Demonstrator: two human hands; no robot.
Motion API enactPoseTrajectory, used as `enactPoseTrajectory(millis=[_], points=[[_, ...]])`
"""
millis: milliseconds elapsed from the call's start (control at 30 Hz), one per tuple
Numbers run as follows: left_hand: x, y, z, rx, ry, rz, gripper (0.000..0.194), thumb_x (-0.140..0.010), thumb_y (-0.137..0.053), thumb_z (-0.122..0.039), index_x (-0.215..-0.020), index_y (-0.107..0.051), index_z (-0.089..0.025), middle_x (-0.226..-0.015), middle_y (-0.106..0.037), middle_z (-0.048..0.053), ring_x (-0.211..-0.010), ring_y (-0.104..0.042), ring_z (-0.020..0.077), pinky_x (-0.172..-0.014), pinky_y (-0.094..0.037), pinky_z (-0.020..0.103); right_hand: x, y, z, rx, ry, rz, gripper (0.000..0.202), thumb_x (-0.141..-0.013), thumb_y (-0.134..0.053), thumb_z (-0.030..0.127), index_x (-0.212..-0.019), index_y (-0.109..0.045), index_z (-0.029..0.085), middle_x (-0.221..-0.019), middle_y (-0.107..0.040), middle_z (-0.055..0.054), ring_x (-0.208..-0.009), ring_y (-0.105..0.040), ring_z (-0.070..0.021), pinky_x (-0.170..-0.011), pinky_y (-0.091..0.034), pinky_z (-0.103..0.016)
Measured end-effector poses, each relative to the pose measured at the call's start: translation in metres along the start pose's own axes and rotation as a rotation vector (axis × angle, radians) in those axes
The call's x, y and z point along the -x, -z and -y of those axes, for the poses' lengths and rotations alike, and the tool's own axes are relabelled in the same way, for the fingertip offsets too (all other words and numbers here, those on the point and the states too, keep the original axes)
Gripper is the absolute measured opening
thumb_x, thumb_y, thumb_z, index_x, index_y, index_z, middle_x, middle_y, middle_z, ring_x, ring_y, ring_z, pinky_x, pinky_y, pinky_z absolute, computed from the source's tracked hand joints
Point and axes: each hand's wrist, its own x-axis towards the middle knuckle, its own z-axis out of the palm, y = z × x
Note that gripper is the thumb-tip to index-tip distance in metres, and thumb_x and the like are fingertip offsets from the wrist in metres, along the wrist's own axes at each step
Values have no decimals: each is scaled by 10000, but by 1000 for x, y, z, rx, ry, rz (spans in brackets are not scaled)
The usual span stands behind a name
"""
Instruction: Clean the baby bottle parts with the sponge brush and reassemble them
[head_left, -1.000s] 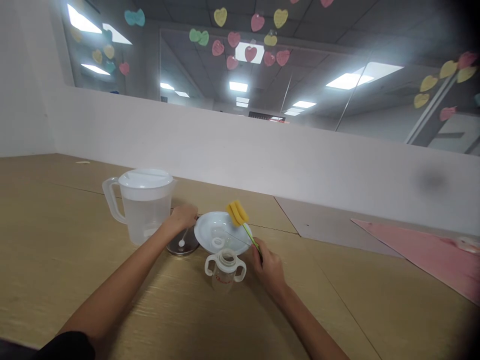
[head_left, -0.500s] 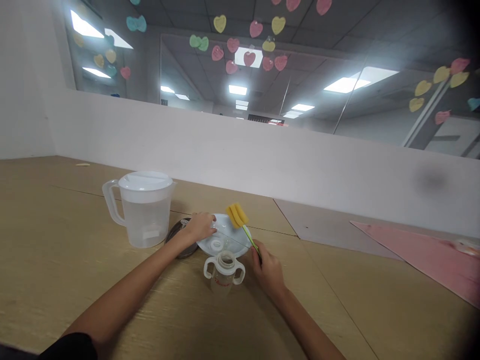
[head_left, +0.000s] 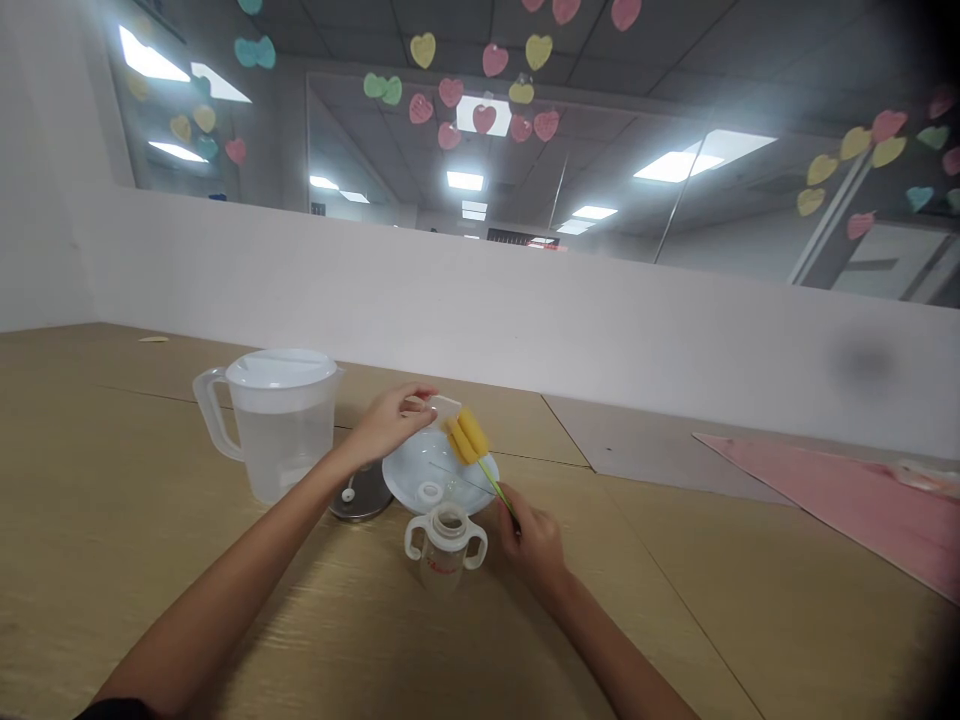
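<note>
My right hand [head_left: 534,535] is closed on the green handle of a brush with a yellow sponge head [head_left: 469,437]. Above the white bowl [head_left: 405,470], my left hand [head_left: 394,418] pinches a small clear cap [head_left: 444,408], close to the sponge. In the bowl lie a white ring [head_left: 430,493] and a thin rod. A clear bottle [head_left: 442,565] with two white handles stands upright in front of the bowl, its mouth uncovered. Partly behind my left forearm, a dark round metal tray [head_left: 367,495] holds a small white part [head_left: 348,494].
A clear pitcher [head_left: 289,430] with a white lid stands at the left, beside the tray. A pink sheet [head_left: 847,490] lies at the right. Behind the table runs a white wall [head_left: 450,310] below a window.
My left hand has risen from the bowl with the clear cap in its fingers. The brush stays in my right hand, and the view has shifted slightly.
</note>
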Motion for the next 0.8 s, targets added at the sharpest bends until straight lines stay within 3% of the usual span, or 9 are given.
enactPoseTrajectory(millis=[133, 267, 367, 467, 533, 600, 700, 800], points=[[6, -5, -10, -20, -12, 101, 418, -763, -569, -454, -1064, -622, -170, -996, -670, 75, -873, -631, 198, -720, -500, 278, 1, 1, 1, 8, 101, -49, 257, -906, -409, 174, -1023, -630, 114, -633, -673, -44, -441, -540, -80, -490, -408, -186], [11, -14, -9, -72, 55, 288, 439, -788, -482, -573, -853, -643, -169, -793, -681, 33, -597, -629, 154, -531, -458, 232, 3, 1, 3, 25, 142, -28, 265, -916, -397, 169, -1019, -635, 113, -610, -651, -48, -475, -550, -95, -506, -420, -196], [12, -17, -3, -155, 132, 294, 526, -791, -410, -638, -679, -613, -166, -557, -616, 7, -425, -552, 128, -418, -375, 213, 2, 2, 1, 61, 211, -27, 266, -912, -412, 153, -1062, -629, 120, -595, -628, -34, -505, -558, -96, -521, -413, -201], [10, -13, 2, -177, 180, 306, 547, -781, -408, -648, -603, -597, -167, -429, -538, -1, -389, -512, 124, -400, -357, 206, 1, 3, -1, 84, 268, -24, 275, -900, -441, 137, -1113, -614, 119, -561, -591, -9, -496, -539, -88, -511, -389, -210], [8, -9, 0, -151, 174, 328, 514, -767, -447, -636, -690, -633, -162, -529, -594, 13, -449, -541, 131, -414, -379, 204, 1, 3, -2, 107, 262, -27, 276, -899, -446, 138, -1118, -614, 122, -541, -574, 1, -485, -527, -85, -506, -379, -216], [8, -3, -4, -134, 127, 326, 481, -763, -487, -603, -895, -647, -169, -727, -652, 36, -588, -594, 151, -468, -425, 209, 1, 3, -2, 130, 235, -38, 275, -901, -441, 141, -1112, -616, 123, -552, -585, -5, -484, -525, -88, -507, -381, -223], [8, 5, -9, -166, 20, 290, 526, -747, -566, -514, -1172, -550, -205, -940, -646, 57, -849, -607, 187, -666, -489, 243, 1, 1, -3, 133, 188, -16, 291, -911, -408, 148, -1117, -613, 132, -629, -630, -31, -524, -557, -95, -521, -404, -220], [6, 12, -7, -241, -47, 221, 604, -719, -622, -421, -1268, -473, -219, -1082, -613, 70, -969, -575, 206, -810, -480, 298, 1, -1, -4, 118, 138, 24, 300, -923, -387, 166, -1118, -613, 136, -653, -647, -40, -544, -584, -96, -526, -423, -208]])
